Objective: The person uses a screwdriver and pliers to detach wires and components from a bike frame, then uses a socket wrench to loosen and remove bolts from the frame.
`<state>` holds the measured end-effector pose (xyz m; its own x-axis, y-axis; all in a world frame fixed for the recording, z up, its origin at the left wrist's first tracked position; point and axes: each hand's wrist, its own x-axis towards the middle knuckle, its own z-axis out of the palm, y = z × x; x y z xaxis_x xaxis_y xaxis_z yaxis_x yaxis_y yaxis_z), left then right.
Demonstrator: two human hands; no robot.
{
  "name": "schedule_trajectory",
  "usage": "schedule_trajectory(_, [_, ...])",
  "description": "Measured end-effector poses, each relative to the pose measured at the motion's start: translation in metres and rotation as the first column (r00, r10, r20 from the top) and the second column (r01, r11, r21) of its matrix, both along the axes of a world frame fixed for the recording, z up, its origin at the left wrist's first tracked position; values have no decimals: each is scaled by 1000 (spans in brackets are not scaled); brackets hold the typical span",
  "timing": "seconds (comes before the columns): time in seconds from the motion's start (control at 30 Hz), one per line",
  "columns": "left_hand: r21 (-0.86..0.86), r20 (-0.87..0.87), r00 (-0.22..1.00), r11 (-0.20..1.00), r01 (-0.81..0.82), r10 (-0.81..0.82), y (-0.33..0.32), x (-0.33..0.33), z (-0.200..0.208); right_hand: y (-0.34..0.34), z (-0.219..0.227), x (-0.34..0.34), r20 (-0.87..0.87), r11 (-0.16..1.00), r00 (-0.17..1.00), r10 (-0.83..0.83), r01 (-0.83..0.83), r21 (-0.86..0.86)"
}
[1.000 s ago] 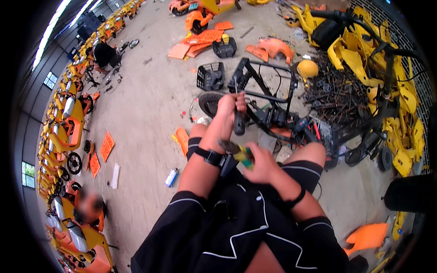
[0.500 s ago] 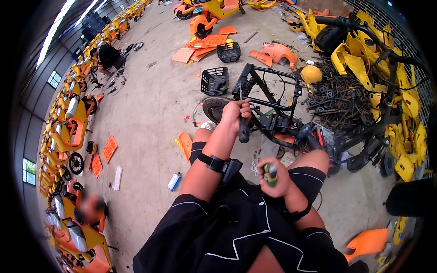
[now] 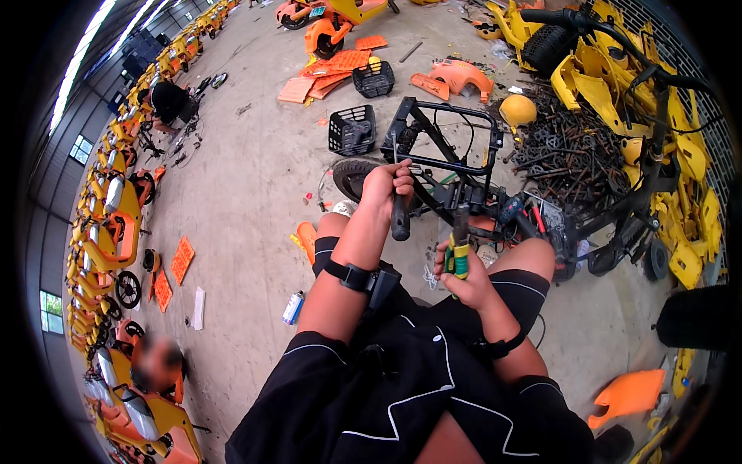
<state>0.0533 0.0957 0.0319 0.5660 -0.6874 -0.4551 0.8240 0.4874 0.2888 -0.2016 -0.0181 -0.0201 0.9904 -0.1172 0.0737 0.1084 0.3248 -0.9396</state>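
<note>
My left hand (image 3: 388, 185) is closed round a screwdriver (image 3: 400, 220). Its dark handle hangs below the fist and its thin shaft points up beside a stripped black scooter frame (image 3: 464, 168). Whether the shaft touches the frame I cannot tell. Lower and to the right, my right hand (image 3: 468, 278) grips pliers (image 3: 461, 259) by their green and yellow handles. The dark jaws point upward toward the frame's lower part. A black tyre (image 3: 350, 179) shows left of the frame, partly behind my left hand.
A cordless drill (image 3: 515, 215) lies by my right knee. Dark metal parts (image 3: 560, 155) are heaped at the right, near yellow panels (image 3: 595, 89). Black baskets (image 3: 352, 130) and orange panels (image 3: 332, 71) lie beyond. A spray can (image 3: 294, 308) stands left; scooters (image 3: 116, 224) line the wall.
My right hand has risen slightly and turned the pliers so their jaws point up and show. My left hand keeps the screwdriver beside the frame. The whole view has shifted a little.
</note>
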Motion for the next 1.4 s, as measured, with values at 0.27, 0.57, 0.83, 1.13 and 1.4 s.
schedule_trajectory(0.27, [40,33,999,999,-7,6,-6,0,-6,15,6,9,63,946,996,-67,84,-314])
schedule_trajectory(0.57, [16,29,999,1000,-25,25,-5,-5,-3,23,33,10,101,772,993,-55,106,-627])
schedule_trajectory(0.83, [21,22,1000,1000,2,-2,-7,-5,-3,26,25,15,147,761,988,-53,136,-635])
schedule_trajectory(1.13, [-1,1,1000,1000,18,-18,0,-1,0,23,63,-3,470,723,883,10,318,-613])
schedule_trajectory(1.4, [44,33,999,999,30,-31,-1,-1,-10,31,53,-6,408,604,907,-110,386,-697])
